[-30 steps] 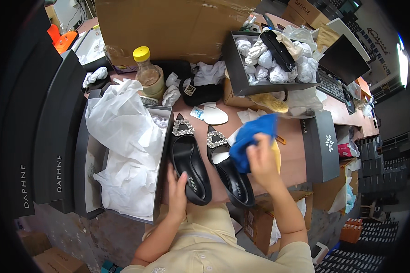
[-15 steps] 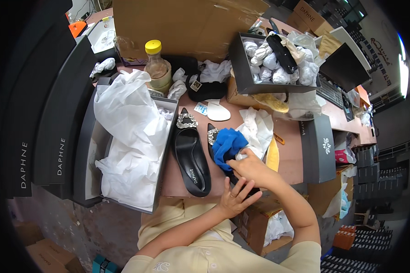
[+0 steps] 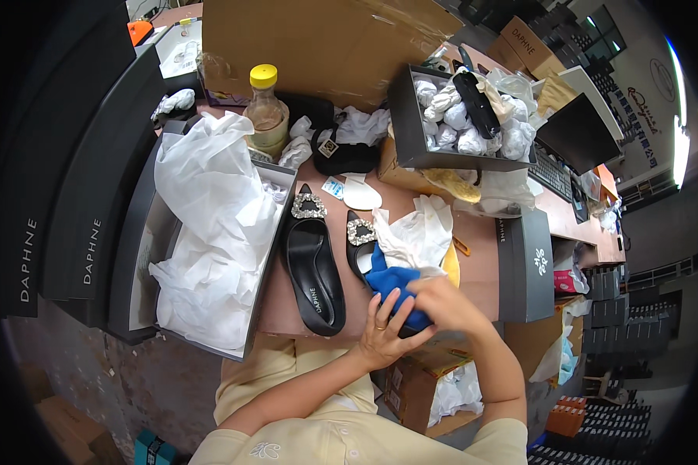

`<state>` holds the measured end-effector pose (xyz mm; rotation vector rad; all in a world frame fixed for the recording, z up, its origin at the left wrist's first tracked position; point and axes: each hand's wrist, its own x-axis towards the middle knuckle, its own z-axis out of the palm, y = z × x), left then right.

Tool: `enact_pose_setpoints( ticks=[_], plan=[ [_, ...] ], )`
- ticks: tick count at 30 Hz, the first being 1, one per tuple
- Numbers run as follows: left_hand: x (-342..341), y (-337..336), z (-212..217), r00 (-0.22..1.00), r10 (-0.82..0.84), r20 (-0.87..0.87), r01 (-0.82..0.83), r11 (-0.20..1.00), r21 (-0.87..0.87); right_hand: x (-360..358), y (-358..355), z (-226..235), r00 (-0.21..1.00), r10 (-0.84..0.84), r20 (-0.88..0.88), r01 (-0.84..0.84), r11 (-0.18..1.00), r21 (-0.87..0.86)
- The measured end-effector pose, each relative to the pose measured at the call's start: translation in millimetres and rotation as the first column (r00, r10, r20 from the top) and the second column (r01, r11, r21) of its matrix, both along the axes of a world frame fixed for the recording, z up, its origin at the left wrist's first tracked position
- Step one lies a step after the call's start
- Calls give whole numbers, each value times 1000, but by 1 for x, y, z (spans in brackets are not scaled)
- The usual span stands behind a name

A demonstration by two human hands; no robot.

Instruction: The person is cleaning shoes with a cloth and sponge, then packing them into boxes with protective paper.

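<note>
Both hands meet over the near end of the right-hand black shoe (image 3: 362,246), and that shoe is what they work on. It lies on the reddish-brown surface (image 3: 481,248) with its long axis running from far to near: the jewelled buckle and pointed toe point away from the person, while the heel end is hidden under the hands. A blue cloth (image 3: 393,285) is bunched over the middle of the shoe. The right hand (image 3: 446,304) is clenched on the cloth from the right and presses it down onto the shoe. The left hand (image 3: 385,333) comes in from the near left, fingers spread and curled against the cloth and the shoe's near end; whether it grips the shoe itself cannot be told, since the cloth covers the contact. The twin shoe (image 3: 312,266) lies just to the left, parallel, toe also pointing far, untouched and apart from both hands. Crumpled white tissue paper (image 3: 417,232) sits just beyond the cloth on the far right side, touching the shoe's edge. An open box of white paper (image 3: 202,232) stands further left.
</note>
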<state>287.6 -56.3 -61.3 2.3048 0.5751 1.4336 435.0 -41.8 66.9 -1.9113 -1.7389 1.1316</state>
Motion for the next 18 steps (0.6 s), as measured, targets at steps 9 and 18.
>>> enact_pose_setpoints(
  ticks=[9, 18],
  plan=[
    [-3, -8, -18, 1000, -19, -7, 19, 1000, -5, 23, 22, 27, 605, -405, -685, 791, 404, 460],
    [-5, -8, -21, 998, -49, -50, 50, 999, 9, -14, 24, -54, 711, 247, 659, -420, 900, 115]
  ],
)
